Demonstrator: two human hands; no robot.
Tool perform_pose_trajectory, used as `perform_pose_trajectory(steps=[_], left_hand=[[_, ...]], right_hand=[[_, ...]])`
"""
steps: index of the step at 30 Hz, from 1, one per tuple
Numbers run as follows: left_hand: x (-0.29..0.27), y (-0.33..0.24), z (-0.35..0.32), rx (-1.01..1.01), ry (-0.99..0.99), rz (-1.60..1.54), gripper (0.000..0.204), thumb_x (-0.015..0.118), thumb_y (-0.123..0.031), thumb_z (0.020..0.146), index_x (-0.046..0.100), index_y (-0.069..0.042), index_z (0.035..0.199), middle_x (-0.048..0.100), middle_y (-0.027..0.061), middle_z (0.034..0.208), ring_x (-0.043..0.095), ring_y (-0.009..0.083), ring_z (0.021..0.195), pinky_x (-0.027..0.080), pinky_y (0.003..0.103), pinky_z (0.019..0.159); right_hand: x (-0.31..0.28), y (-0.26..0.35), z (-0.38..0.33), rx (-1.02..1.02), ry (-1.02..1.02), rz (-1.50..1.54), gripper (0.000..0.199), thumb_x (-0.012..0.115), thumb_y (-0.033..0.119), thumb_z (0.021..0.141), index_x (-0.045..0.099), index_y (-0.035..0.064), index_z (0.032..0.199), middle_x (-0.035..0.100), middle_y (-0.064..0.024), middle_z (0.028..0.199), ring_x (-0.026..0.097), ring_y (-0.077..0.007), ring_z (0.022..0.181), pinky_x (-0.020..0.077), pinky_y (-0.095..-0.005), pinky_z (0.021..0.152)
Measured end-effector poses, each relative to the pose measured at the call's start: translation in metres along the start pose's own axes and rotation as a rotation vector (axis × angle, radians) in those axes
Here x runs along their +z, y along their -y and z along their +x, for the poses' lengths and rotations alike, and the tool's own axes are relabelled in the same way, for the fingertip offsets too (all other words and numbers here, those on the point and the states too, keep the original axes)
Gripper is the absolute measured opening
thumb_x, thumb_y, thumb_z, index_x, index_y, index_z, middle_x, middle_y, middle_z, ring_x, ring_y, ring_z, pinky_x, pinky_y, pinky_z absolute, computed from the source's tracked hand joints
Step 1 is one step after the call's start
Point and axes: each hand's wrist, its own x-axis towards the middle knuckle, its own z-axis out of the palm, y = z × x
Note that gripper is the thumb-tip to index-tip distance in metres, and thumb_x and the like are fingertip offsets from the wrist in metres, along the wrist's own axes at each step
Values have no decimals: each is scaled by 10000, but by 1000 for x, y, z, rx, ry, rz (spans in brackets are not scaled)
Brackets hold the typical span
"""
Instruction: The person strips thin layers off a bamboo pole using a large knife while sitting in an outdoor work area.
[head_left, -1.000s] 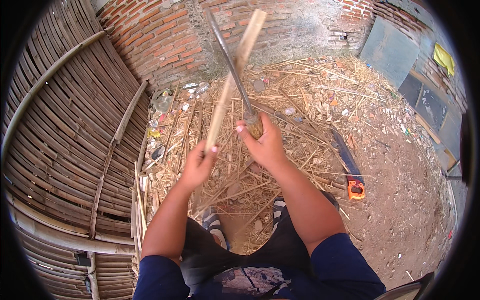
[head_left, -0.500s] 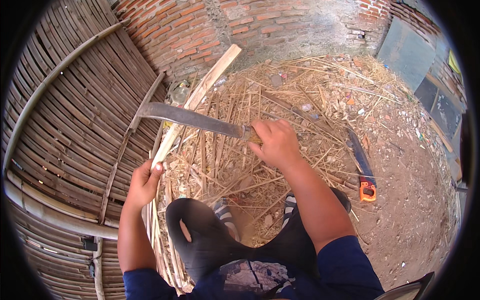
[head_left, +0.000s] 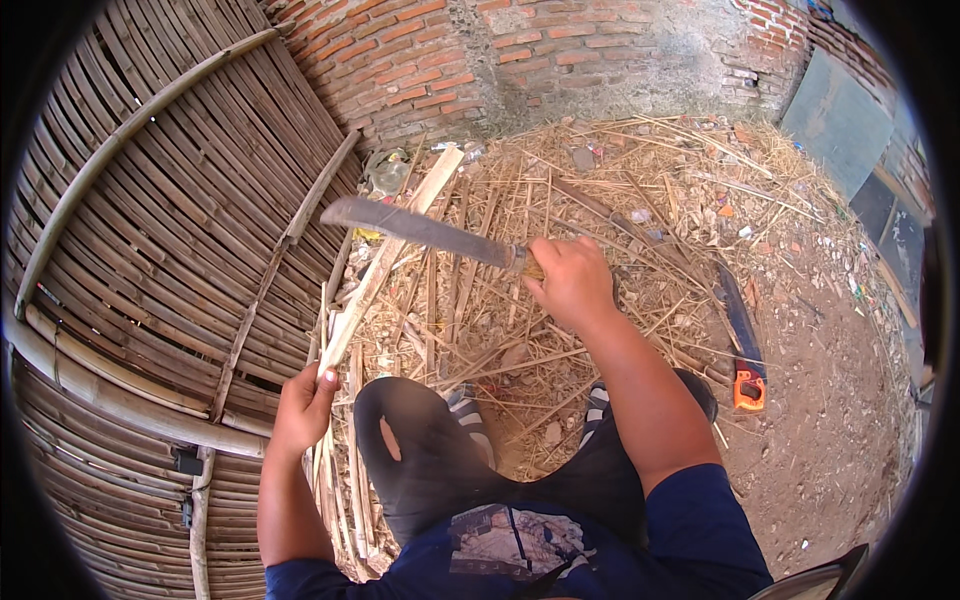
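My left hand (head_left: 305, 412) is closed around the near end of a long, pale bamboo strip (head_left: 385, 270). The strip slants away toward the wall and a little to the right. In my right hand (head_left: 575, 285) is the handle of a machete (head_left: 425, 232), gripped with the fingers wrapped round it. Its broad, dark blade points left and crosses over the strip in view, hiding a short part of it. I cannot tell whether the blade touches the strip.
Loose bamboo pieces and shavings (head_left: 500, 340) litter the ground before my feet. A handsaw with an orange handle (head_left: 749, 390) lies to the right. A bamboo slat wall (head_left: 150, 270) rises close on the left, and a brick wall (head_left: 570, 60) stands at the back.
The bamboo strip and my left hand have come down toward me, so the strip's far end sits lower. The machete still crosses it. The whole view has shifted slightly.
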Motion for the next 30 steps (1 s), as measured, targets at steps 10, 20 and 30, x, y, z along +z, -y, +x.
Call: perform_pose_trajectory(steps=[10,20,30], left_hand=[[6,3,-4,-81,104,-43,394,549,-336,1062,617,8,883,500,-16,647,422,68,636,384,281,569],[23,10,-2,-56,132,-72,414,540,-357,1063,614,4,874,512,-1,648,450,81,629,401,289,573],[26,21,-13,-24,122,85,416,553,-352,1056,611,17,875,508,21,609,446,98,585,397,307,537]], right_hand=[[0,-15,0,53,73,4,368,848,193,704,607,93,963,654,-91,768,642,-330,749,460,-441,746],[9,4,-2,-127,173,85,316,834,201,724,596,120,915,650,-66,743,652,-275,737,475,-403,757],[5,-17,-2,36,163,-16,284,816,215,744,608,126,916,670,-88,752,672,-308,767,492,-431,771]])
